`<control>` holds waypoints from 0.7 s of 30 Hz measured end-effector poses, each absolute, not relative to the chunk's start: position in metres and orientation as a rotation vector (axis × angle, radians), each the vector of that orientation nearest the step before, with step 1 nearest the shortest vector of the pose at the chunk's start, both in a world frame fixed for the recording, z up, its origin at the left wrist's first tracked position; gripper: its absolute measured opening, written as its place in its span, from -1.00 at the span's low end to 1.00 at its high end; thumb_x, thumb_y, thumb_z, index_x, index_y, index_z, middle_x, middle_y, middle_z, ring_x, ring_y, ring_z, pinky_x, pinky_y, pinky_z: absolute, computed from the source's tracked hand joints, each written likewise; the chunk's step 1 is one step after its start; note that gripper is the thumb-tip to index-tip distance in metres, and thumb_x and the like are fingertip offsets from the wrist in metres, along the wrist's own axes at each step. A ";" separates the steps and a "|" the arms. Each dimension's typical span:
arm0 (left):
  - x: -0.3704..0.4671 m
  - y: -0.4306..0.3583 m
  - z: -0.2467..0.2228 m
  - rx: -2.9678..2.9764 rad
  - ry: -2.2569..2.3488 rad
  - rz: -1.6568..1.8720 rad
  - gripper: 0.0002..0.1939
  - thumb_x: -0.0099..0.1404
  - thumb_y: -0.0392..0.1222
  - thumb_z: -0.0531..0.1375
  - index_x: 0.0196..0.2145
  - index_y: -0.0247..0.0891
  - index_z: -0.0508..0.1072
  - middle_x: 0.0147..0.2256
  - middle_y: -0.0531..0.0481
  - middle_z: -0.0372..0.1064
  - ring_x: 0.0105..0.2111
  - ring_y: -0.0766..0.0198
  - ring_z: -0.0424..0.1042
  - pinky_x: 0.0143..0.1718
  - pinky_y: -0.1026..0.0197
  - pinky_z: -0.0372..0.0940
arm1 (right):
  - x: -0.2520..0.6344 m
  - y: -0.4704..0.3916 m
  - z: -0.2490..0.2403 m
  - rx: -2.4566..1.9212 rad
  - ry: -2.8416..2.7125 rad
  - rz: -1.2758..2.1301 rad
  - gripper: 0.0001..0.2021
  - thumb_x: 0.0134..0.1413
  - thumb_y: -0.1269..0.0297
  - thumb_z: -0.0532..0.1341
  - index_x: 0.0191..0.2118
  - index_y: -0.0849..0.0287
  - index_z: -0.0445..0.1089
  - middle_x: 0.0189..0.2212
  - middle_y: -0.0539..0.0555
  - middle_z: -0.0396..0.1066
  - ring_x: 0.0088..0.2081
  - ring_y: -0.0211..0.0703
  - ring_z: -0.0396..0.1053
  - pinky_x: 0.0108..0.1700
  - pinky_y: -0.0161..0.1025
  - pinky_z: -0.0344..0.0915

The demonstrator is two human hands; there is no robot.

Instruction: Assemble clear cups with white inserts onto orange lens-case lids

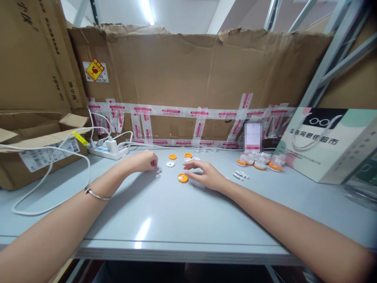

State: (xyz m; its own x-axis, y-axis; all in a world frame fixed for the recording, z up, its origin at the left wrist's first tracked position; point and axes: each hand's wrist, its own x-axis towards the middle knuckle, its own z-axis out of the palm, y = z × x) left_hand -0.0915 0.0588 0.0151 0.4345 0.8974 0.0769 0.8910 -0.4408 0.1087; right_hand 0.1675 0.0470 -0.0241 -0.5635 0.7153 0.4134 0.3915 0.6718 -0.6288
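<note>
Brown cardboard panel (182, 70) stands along the rear of the grey-blue surface (153, 212), its lower part crossed by red-printed tape. Open carton (32, 165) noted at left; paper bag (318, 145) printed with eyeglasses, at right. White power strip (107, 151) lies near the carton, plug and cables attached. Left hand (143, 161): grip closed, fingers curled; whether it holds anything cannot be told. Right hand (207, 177): grip partly open, thumb and fingers apart, nothing seen between them. Clear-and-orange parts (259, 165) are grouped before the bag. Orange disc (183, 179), carrying a small white piece (181, 177), lies on the surface by the right thumb; contact unconfirmed. White ring (170, 164) sits between the hands, farther back. White clips (240, 175) lie right of the right hand; tiny pale pieces (158, 172), just beside the left fingers.
</note>
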 end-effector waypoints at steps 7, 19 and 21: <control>-0.046 0.037 0.008 2.328 1.284 0.947 -0.84 0.14 -0.21 0.12 -0.36 -0.31 0.46 -0.36 -0.03 0.49 -0.35 0.29 0.46 -0.28 0.30 0.33 | 0.162 0.044 -0.019 -0.806 -2.024 0.563 -0.79 -0.01 0.24 0.21 -0.22 0.15 0.44 -0.31 0.05 0.50 -0.24 -0.17 0.43 -0.17 -0.22 0.32; -0.024 0.025 0.000 2.028 1.153 1.093 -0.78 0.10 -0.08 0.21 -0.38 -0.32 0.46 -0.37 -0.04 0.48 -0.35 0.25 0.46 -0.28 0.24 0.35 | 0.164 0.044 -0.021 -0.726 -1.978 0.552 -0.88 0.01 0.28 0.20 -0.37 0.16 0.48 -0.38 0.04 0.51 -0.31 -0.17 0.44 -0.21 -0.25 0.32; -0.029 0.028 -0.002 2.161 1.193 0.984 -0.72 0.10 -0.04 0.20 -0.31 -0.30 0.46 -0.30 -0.06 0.47 -0.29 0.22 0.44 -0.25 0.21 0.33 | 0.168 0.049 -0.022 -0.729 -2.055 0.505 -0.89 0.01 0.32 0.19 -0.38 0.17 0.48 -0.40 0.04 0.50 -0.33 -0.19 0.43 -0.23 -0.26 0.31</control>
State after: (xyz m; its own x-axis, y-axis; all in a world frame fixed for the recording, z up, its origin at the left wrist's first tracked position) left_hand -0.0285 0.0284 -0.0024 0.3618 0.8606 0.3585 0.5157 -0.5051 0.6921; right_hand 0.1675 0.0494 -0.0224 -0.4474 0.6614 0.6020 0.3074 0.7458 -0.5910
